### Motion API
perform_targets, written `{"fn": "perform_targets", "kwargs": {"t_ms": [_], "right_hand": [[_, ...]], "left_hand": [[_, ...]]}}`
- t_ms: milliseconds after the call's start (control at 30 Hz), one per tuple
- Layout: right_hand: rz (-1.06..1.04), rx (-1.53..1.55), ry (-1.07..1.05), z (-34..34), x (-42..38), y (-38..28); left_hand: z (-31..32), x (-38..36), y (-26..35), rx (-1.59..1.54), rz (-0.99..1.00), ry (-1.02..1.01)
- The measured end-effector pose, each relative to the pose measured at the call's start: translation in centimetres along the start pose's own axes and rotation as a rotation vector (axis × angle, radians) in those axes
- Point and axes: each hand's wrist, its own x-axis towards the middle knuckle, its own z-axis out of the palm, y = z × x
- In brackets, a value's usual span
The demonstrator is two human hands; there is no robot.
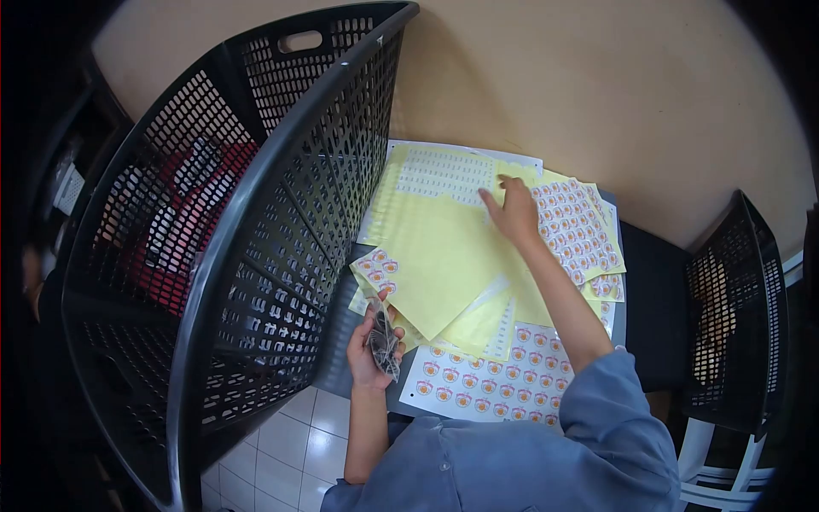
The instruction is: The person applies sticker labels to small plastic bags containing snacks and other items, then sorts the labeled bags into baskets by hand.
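My left hand [365, 352] is closed around a small clear plastic packet [383, 343] with dark contents, near the front left edge of the sheets. My right hand [515, 212] hovers close over the far part of the pile, thumb and forefinger apart, with nothing visible between them. Beside those fingertips is a sheet of small printed labels [444, 174]. A plain yellow backing sheet [435, 247] covers the middle of the pile. To the right of my right hand lies a sheet of round orange and pink stickers [573, 224].
A tall black perforated basket [281, 213] stands on the left, with red and pale items inside. Another black basket [740, 324] is on the right. More round stickers [490, 384] lie at the front. Behind the table [337, 367] rises a beige wall [597, 85].
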Motion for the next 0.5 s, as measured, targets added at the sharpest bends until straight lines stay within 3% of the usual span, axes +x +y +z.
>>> {"fn": "perform_targets", "kwargs": {"t_ms": [33,67,133,267,333,367,500], "right_hand": [[0.074,-0.192,-0.004,0.6,1.7,0.8],[0.07,-0.192,-0.001,1.1,3.1,0.9],[0.375,-0.089,-0.174,2.0,5.1,0.7],[0.352,-0.092,-0.16,4.0,6.6,1.4],[0.351,0.382,0.033,4.8,7.5,2.1],[0.349,0.383,0.029,4.9,8.2,2.6],[-0.06,0.856,0.347,1.4,9.4,1.2]], "left_hand": [[0.0,0.1,0.0,-0.003,0.004,-0.005],[0.0,0.1,0.0,0.006,0.009,-0.004],[-0.3,0.1,0.0,0.016,0.018,-0.005],[0.0,0.2,0.1,0.031,0.004,-0.015],[0.2,0.2,0.2,0.019,0.009,0.005],[0.2,0.2,0.2,0.009,0.004,-0.009],[0.4,0.3,0.2,-0.009,-0.013,-0.034]]}}
